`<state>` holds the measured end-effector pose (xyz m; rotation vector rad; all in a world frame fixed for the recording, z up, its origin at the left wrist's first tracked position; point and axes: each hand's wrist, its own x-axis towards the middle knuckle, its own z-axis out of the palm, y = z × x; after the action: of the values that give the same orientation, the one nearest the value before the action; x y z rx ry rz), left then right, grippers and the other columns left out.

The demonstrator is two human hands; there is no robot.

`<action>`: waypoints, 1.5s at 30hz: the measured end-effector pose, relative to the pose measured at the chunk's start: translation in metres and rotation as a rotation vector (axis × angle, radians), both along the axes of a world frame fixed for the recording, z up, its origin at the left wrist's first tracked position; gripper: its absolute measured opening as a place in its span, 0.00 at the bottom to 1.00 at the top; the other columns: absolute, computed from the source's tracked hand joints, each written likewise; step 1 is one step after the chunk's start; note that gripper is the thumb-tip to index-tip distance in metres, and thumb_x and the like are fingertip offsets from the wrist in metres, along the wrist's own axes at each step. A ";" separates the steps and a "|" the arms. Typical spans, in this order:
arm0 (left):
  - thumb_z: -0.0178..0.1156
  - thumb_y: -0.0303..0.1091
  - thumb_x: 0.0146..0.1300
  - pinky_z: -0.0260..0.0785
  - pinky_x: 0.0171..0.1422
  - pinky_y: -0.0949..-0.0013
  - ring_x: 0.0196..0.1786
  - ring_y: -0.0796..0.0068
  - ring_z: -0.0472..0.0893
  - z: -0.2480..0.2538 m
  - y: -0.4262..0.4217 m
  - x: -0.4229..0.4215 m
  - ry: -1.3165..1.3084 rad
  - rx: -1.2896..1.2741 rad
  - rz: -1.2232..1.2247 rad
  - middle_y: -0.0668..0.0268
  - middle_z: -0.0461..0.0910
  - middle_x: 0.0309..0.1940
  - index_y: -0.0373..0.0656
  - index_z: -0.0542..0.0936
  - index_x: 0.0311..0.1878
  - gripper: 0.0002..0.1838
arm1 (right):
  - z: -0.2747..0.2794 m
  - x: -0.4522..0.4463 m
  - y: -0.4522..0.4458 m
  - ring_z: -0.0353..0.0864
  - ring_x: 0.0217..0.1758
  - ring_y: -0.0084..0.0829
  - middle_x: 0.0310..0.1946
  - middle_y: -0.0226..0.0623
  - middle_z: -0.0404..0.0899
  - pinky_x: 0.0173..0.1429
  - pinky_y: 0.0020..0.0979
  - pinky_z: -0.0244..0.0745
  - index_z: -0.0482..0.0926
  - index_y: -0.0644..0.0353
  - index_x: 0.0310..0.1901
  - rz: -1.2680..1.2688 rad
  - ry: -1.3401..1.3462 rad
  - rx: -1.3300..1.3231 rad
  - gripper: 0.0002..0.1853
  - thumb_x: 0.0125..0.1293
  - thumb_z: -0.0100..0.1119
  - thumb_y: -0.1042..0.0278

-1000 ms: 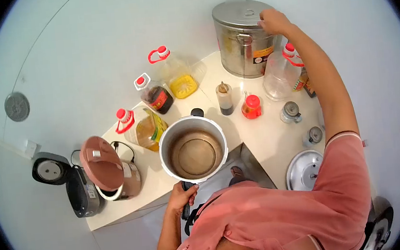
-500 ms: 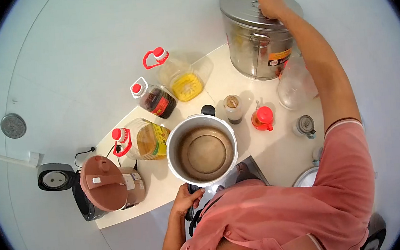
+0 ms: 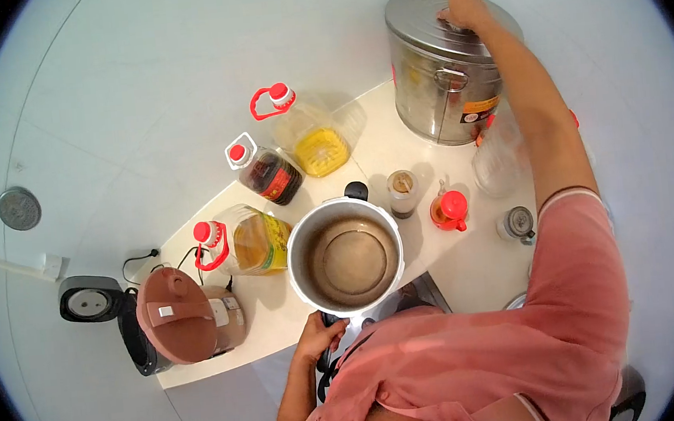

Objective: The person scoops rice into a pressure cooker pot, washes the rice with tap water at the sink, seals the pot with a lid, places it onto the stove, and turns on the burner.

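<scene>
My left hand (image 3: 321,336) is wrapped round the black handle of a metal pot (image 3: 345,255). The pot is open and upright, with a brownish stained inside and no food visible in it. At the top right, my right hand (image 3: 465,12) is closed on the handle of the round metal lid (image 3: 420,12). That lid lies on a large steel bin (image 3: 433,94) in the corner, and no gap shows under its edge.
Oil bottles (image 3: 320,149) (image 3: 258,245) and a dark sauce bottle (image 3: 272,176) line the wall. A squeeze bottle (image 3: 402,193), a red-lidded jar (image 3: 450,209) and a glass jar (image 3: 516,224) stand right of the pot. Rice cookers (image 3: 176,313) (image 3: 90,299) are at left.
My right hand has moved from the lid's right edge to its handle and closed there. The view has shifted, while my left hand keeps its hold on the pot.
</scene>
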<state>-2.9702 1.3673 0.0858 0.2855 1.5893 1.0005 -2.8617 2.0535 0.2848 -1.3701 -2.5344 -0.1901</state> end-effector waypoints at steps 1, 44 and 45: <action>0.69 0.28 0.63 0.58 0.15 0.73 0.12 0.80 0.68 -0.003 -0.002 0.000 -0.004 -0.009 -0.005 0.68 0.74 0.18 0.34 0.75 0.42 0.12 | -0.007 -0.002 0.006 0.85 0.55 0.53 0.52 0.55 0.84 0.58 0.47 0.81 0.85 0.67 0.49 -0.025 0.050 0.008 0.26 0.62 0.68 0.49; 0.66 0.35 0.67 0.58 0.18 0.73 0.15 0.81 0.66 -0.029 0.015 -0.040 -0.036 0.078 -0.162 0.71 0.73 0.19 0.44 0.75 0.32 0.12 | -0.164 0.393 -0.621 0.84 0.40 0.54 0.36 0.59 0.82 0.49 0.45 0.81 0.86 0.68 0.30 -0.485 -0.099 -0.563 0.22 0.47 0.79 0.54; 0.67 0.36 0.67 0.58 0.18 0.73 0.15 0.81 0.66 -0.031 0.017 -0.042 -0.052 0.086 -0.166 0.71 0.73 0.19 0.44 0.75 0.32 0.12 | -0.173 0.400 -0.624 0.84 0.40 0.54 0.36 0.59 0.82 0.49 0.45 0.81 0.86 0.68 0.30 -0.486 -0.108 -0.554 0.21 0.47 0.78 0.54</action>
<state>-3.0126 1.3841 0.0552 0.4398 1.4528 0.9413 -2.4619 1.4299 0.1116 -2.2253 -2.3817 0.3942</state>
